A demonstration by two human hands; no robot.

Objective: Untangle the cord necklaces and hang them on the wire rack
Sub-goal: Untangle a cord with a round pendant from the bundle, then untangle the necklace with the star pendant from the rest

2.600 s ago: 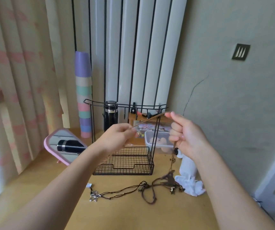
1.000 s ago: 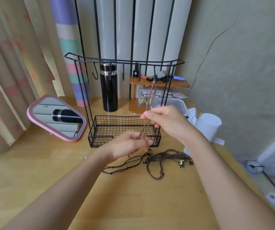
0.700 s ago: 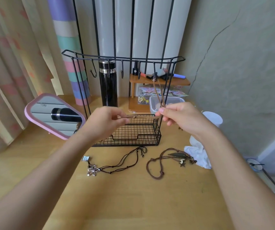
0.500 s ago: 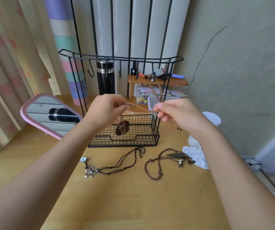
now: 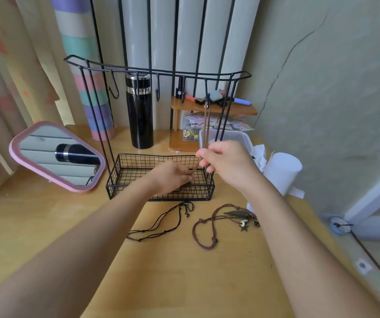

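We found one brown cord, the hanging necklace [image 5: 205,125], looped over a hook [image 5: 206,101] near the right end of the wire rack [image 5: 156,71], its two strands running straight down. The right hand [image 5: 228,161] pinched those strands between thumb and forefinger just above the rack's basket [image 5: 161,197]. From that pinch the cord slanted down and left into the left hand [image 5: 170,177], whose fingers were curled round its lower end over the basket (whatever pendant it carries was hidden in that grip). We read the two grips as a way of keeping the loop taut on its hook — the upper pinch steadying it, the lower hand taking the weight so the end could be let down gently rather than swing. Two more lay on the table [image 5: 184,283] in front of the rack, apart from each other: a thin black necklace [image 5: 159,223] to the left and a thicker brown necklace [image 5: 204,239] with small charms to the right. So we judged one of three nearly hung, two waiting. A pink mirror [image 5: 55,157] stood to the rack's left and a black flask [image 5: 139,111] behind it.
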